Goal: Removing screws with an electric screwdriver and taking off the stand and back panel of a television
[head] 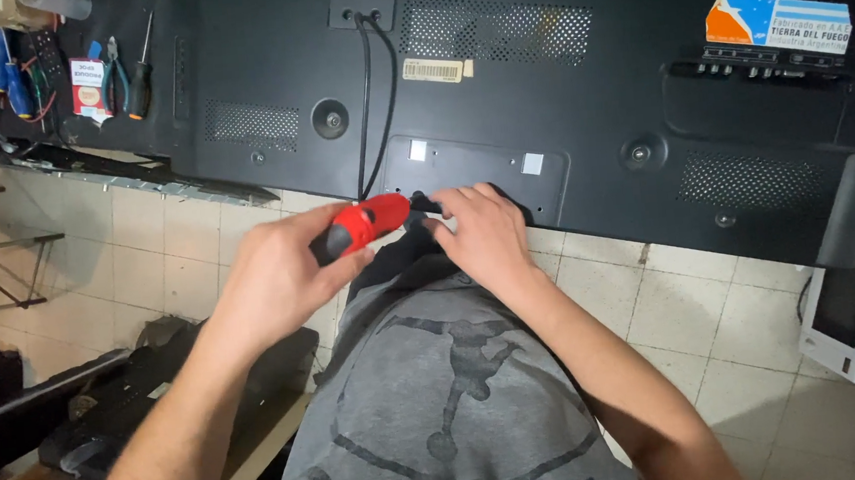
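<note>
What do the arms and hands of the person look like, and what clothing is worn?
Both arms are bare up to the edge of the picture, with no sleeves in view. The left hand and the right hand have no gloves, rings or watch. The person wears a grey shirt with a dark printed figure inside a circle.

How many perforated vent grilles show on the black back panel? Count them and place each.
3. One vent grille sits top centre beside the cables, one lower left, one lower right. The right hand and picture edges may hide more.
</note>
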